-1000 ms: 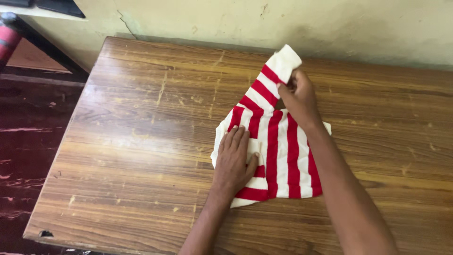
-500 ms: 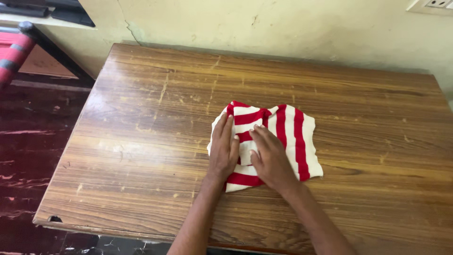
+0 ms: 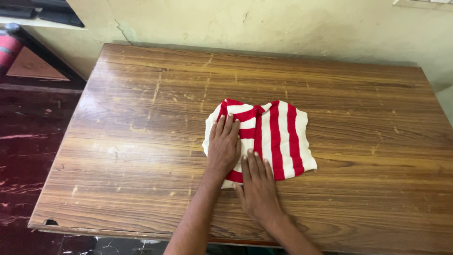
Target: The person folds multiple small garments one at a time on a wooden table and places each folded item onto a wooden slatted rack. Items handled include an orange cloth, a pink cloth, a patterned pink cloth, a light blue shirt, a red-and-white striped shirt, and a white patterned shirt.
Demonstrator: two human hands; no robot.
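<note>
— How many cloths are on the bench [image 3: 141,141]?

— One. A single red-and-white striped cloth [image 3: 278,137], folded into a rough square, lying a little right of the middle of the wooden bench top. Its stripes run mostly up and down on the right part, and crosswise on the folded-over part at the left.

— And the hands?

— Two, both belonging to the person wearing the camera. The left hand [image 3: 223,147] lies flat on the left part of the cloth, palm down, fingers [image 3: 230,126] stretched out and close together, pointing away from the person. It grips nothing; it only presses on the fabric.

— The right one?

— The right hand [image 3: 257,188] is flat too, palm down, fingers [image 3: 257,163] spread slightly. Its fingertips rest on the near edge of the cloth, while the palm lies on the bare wood just in front of it. It holds nothing either.

— Do the hands touch?

— They sit just beside each other; I cannot tell whether they meet.

— Anything else?

— One pale wall [image 3: 283,23] behind the bench, a dark reddish floor [image 3: 28,141] to the left, and one red striped object [image 3: 7,49] at the left edge, mostly cut off.
</note>
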